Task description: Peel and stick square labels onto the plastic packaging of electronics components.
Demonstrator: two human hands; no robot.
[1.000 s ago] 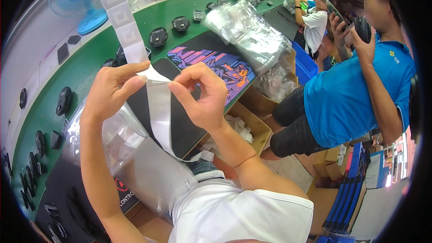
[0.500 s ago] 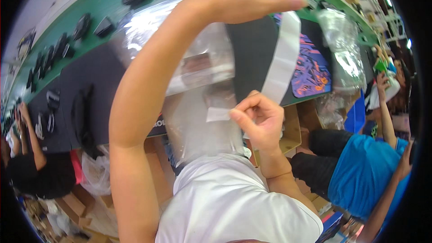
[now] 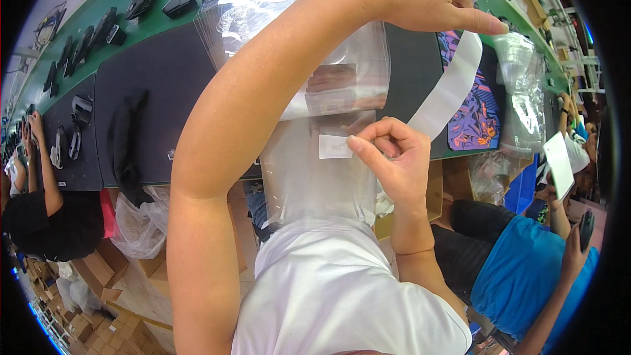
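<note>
My right hand (image 3: 399, 161) pinches a small white label (image 3: 334, 147) by its right edge, over a stack of clear plastic bags (image 3: 312, 187). The stack lies on the black table mat and hangs over the front edge against my white shirt. My left arm crosses above the bags. At the far right, my left hand (image 3: 427, 0) is closed on a long white label strip (image 3: 453, 85), thumb stretched along it and other fingers partly hidden. Dark printed marks show on the strip's upper end; its lower end passes behind my right hand.
A colourful mouse pad (image 3: 476, 121) and more clear bags (image 3: 524, 108) lie to the right. Computer mice (image 3: 142, 0) line the green back ledge. Black cloth (image 3: 125, 148) lies left. Below are a blue bin (image 3: 524, 187) and cartons. A person in blue (image 3: 526, 263) works at right.
The view has shifted, so the bags and hands appear further right. The left hand still holds the strip. The label pinched in the right hand now shows flatter over the bags.
</note>
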